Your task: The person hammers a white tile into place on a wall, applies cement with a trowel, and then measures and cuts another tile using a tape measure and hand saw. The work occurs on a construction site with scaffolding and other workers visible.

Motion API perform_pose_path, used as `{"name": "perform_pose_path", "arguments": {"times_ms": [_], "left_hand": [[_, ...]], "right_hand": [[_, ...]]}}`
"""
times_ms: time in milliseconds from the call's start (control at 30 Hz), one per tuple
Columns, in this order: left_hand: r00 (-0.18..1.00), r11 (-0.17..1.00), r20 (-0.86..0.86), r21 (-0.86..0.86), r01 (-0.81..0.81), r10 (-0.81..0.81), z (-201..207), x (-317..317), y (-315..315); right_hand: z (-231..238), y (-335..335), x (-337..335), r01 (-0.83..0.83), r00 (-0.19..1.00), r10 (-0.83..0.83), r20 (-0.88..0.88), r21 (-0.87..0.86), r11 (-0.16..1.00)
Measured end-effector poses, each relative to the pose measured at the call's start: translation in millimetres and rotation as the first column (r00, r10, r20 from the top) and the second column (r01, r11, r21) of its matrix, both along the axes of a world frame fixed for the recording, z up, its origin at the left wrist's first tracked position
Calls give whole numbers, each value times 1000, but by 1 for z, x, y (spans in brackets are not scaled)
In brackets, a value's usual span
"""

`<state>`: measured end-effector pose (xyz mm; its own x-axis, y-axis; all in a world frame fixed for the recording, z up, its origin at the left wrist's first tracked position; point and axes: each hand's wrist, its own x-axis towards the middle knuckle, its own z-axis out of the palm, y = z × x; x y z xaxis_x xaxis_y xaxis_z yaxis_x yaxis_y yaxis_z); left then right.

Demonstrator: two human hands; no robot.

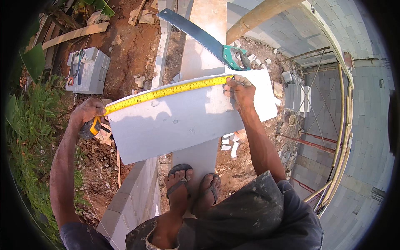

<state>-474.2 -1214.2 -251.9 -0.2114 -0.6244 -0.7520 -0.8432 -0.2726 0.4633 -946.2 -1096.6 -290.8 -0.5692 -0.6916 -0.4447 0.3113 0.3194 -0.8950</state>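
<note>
A large pale block (pixel 179 129) lies in front of me, partly in shadow and partly in bright sun. A yellow tape measure (pixel 166 91) is stretched along its far edge. At the block's left end my left hand (pixel 89 110) is closed around the tape, with the yellow and black case hanging below the fingers. My right hand (pixel 241 91) pinches the tape's end near the block's right part. Just beyond the block rests a hand saw (pixel 193 34) with a green handle, its toothed blade pointing to the far left.
My sandalled feet stand on a narrow board (pixel 196 156). A low block wall (pixel 129 204) runs beside it on the left. Blocks with tools on them (pixel 99 66) sit far left. A thick bamboo pole (pixel 262 18) slants at the far right, near more blocks (pixel 298 98) and rubble.
</note>
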Motion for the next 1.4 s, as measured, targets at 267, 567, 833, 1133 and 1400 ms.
{"name": "perform_pose_path", "arguments": {"times_ms": [267, 567, 833, 1133, 1400], "left_hand": [[998, 999, -56, -27, 35, -36, -8, 9, -5], [998, 998, -34, 31, 51, -50, 11, -7, 0], [995, 995, -45, -33, 89, -91, 5, -6, 1], [993, 995, 57, 19, 102, -103, 18, -14, 0], [980, 980, 26, 2, 199, -199, 11, -2, 12]], "right_hand": [[7, -24, -7, -8, 999, 12, -37, 94, 996], [13, -30, 1, 145, 989, -140, -41, 138, 980], [8, -28, 0, 144, 988, -136, -67, 129, 981], [10, -17, -3, 134, 991, -133, -22, 139, 981], [2, -8, -4, 107, 994, -106, -19, 146, 983]]}}
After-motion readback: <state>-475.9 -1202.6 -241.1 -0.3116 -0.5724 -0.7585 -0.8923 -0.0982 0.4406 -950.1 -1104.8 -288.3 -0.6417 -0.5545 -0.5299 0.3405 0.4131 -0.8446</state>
